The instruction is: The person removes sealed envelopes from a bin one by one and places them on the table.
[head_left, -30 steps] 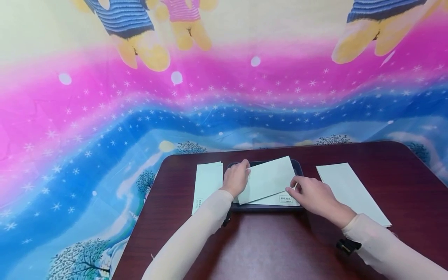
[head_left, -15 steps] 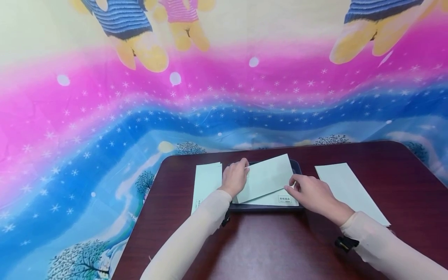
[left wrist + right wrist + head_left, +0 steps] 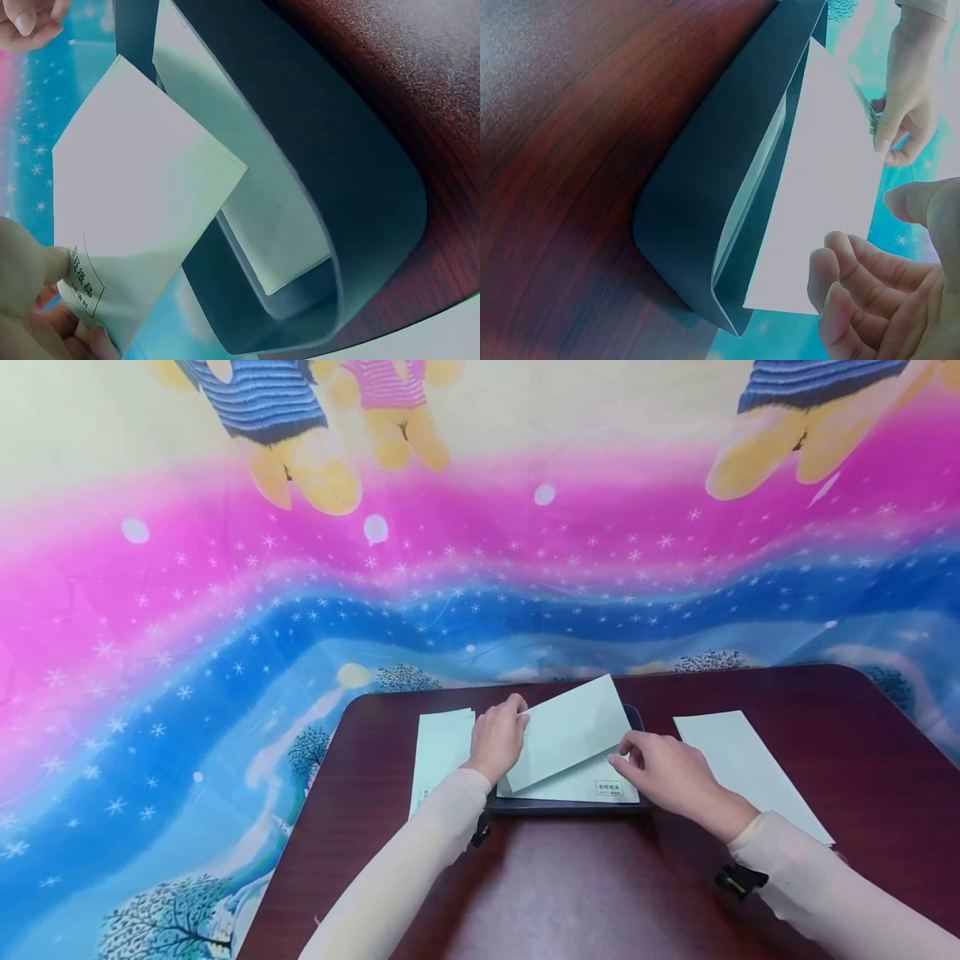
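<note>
The left hand [image 3: 497, 739] pinches the left end of a pale green envelope [image 3: 568, 733], thumb and fingers closed on the edge that carries a small printed label, as the left wrist view shows. The envelope is raised and tilted, with its far right corner higher than its near left corner, above a dark tray [image 3: 564, 807] that sits on the dark red-brown table [image 3: 570, 893]. The right hand [image 3: 663, 772] is at the right end of the same envelope; in the right wrist view its fingers [image 3: 855, 289] are loosely curled and spread just beside the near edge of the paper, and whether they touch it cannot be told. A second envelope [image 3: 581, 787] lies flat inside the tray beneath the raised one, its printed label facing up at the near right corner. To the left of the tray, a stack of pale green envelopes [image 3: 442, 752] lies on the table just beside the left hand. To the right of the tray, a white sheet [image 3: 746, 768] lies flat on the table, partly covered by the right sleeve [image 3: 817, 885]. A colourful printed cloth [image 3: 300, 610] hangs behind the table.
</note>
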{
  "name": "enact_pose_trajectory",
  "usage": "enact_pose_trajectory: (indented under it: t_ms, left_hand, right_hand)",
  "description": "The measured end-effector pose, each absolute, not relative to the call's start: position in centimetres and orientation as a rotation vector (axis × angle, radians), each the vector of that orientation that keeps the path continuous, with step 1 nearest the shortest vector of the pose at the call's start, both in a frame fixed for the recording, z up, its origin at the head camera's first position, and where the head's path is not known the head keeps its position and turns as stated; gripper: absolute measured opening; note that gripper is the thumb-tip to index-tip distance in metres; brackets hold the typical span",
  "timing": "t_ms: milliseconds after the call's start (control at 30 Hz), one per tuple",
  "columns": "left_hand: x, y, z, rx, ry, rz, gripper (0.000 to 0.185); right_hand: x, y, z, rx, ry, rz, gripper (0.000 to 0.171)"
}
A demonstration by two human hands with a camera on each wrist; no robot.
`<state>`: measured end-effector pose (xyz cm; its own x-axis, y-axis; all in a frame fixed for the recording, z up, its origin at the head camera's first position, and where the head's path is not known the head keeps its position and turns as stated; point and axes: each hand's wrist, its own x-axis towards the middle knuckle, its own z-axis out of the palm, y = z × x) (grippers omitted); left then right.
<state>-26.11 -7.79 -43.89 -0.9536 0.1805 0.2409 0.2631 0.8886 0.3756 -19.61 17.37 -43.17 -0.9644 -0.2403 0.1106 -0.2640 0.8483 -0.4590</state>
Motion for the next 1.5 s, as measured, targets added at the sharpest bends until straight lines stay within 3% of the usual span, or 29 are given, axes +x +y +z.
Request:
enact_pose_trajectory:
  t_ms: [1500]
  left_hand:
    - [-24.7, -12.2, -41.7, -0.200, -2.677, -0.882, 0.014]
  right_hand:
    - [-20.9, 16.2, -42.6, 0.399, -3.018, 0.762, 0.024]
